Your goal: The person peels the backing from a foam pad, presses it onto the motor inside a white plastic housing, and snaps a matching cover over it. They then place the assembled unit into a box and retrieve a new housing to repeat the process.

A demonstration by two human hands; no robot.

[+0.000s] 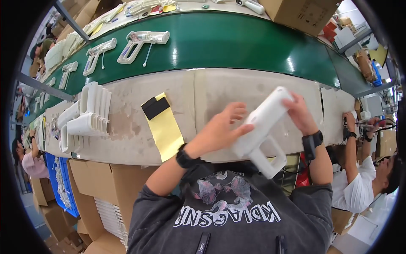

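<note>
I hold a white plastic gun-shaped housing over the near edge of the pale workbench, tilted with its handle loop pointing down toward me. My left hand presses against its left side, fingers spread. At its upper end my right hand grips the housing. Both wrists wear black bands.
A stack of white housings lies at the bench's left, a yellow sheet with a black pad beside it. More white housings ride the green conveyor belt behind. Another worker's arms are at the right. Cardboard boxes stand below the bench.
</note>
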